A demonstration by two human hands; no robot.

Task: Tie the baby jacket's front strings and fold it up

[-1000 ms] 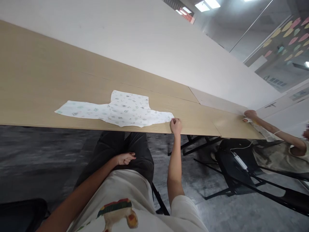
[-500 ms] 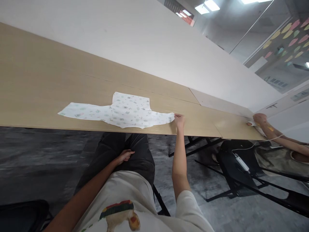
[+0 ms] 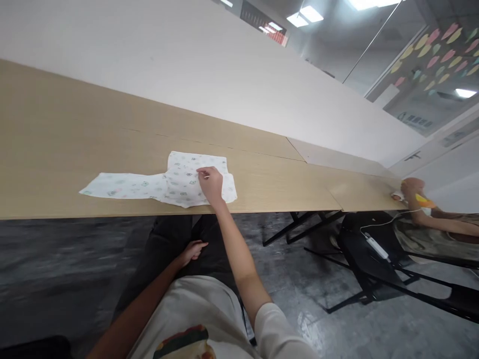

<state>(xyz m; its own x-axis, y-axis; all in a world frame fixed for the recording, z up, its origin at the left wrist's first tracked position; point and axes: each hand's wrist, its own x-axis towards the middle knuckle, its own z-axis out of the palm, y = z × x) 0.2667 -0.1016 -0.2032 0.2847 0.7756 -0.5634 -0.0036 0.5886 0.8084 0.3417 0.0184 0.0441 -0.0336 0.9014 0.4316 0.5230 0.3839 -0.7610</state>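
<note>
A white baby shirt [image 3: 179, 177] with a small green and grey print lies on the table near its front edge. One long sleeve [image 3: 123, 185] stretches out flat to the left. The right sleeve is folded inward over the body, partly under my right hand [image 3: 210, 183]. That hand is closed in a pinch on the sleeve's end, above the middle of the shirt; the fingertips partly hide the cloth. My left hand [image 3: 192, 252] rests on my lap, its fingers curled together with nothing in them.
The long wooden table [image 3: 269, 182] runs left to right against a white partition [image 3: 149, 65]. At the far right another person's arm [image 3: 415, 197] leans on the table. Black folding chairs [image 3: 368, 269] stand there, with a white power strip [image 3: 377, 248] and cable.
My right hand has moved left, carrying the right sleeve's end from its outstretched position over onto the shirt's body. My left hand stays on my lap. The view has shifted slightly.
</note>
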